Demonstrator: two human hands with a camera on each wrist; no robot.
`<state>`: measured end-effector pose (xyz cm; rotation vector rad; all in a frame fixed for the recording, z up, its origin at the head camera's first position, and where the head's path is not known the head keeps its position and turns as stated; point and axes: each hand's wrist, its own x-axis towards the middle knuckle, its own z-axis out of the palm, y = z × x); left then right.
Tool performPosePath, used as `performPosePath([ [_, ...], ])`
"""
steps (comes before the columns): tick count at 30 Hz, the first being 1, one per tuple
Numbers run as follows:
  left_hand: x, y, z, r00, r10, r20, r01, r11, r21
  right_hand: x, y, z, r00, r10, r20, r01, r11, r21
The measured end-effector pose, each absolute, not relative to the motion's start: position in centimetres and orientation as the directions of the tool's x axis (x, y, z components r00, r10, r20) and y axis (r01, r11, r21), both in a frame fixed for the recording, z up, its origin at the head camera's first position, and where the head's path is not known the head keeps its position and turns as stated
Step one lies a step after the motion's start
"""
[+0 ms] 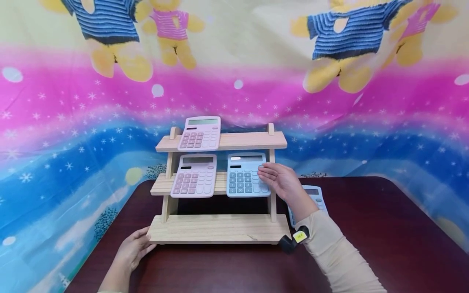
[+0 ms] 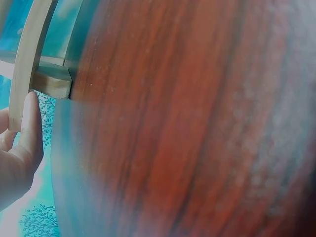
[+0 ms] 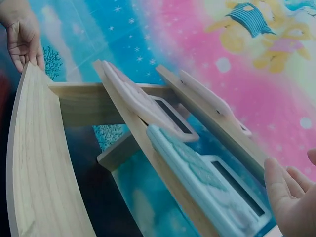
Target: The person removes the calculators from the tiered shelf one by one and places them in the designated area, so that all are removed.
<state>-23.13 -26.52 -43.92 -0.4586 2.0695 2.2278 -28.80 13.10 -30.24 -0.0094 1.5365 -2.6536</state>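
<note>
My left hand (image 1: pixel 132 249) grips the left end of the bottom board of a three-tier wooden display rack (image 1: pixel 220 230); the left wrist view shows the thumb and fingers on either side of that board. A blue calculator (image 1: pixel 247 177) leans on the middle tier at the right. Close by its right edge is my right hand (image 1: pixel 280 181), fingers extended and holding nothing; in the right wrist view a small gap separates them. Left of the blue one, a pink calculator (image 1: pixel 194 177) leans on the same tier. Another pink calculator (image 1: pixel 199 134) stands on the top tier's left side.
Behind the rack's right side, a second blue calculator (image 1: pixel 316 196) lies on the dark red-brown table (image 1: pixel 366 236), partly hidden by my right forearm. A patterned cloth (image 1: pixel 234 93) with bears and snowflakes hangs behind and beside the table. A black strap (image 1: pixel 289 243) circles my right wrist.
</note>
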Motion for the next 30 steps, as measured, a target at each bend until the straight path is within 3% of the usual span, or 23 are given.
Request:
performPosePath([
  [30,-23.2,-26.7,-44.1,-0.954,-0.117,-0.277,-0.263,-0.124,0.957,-32.9,6.3,-27.8,-0.996,-0.049,-0.072,0.086,-0.401,-0.912],
])
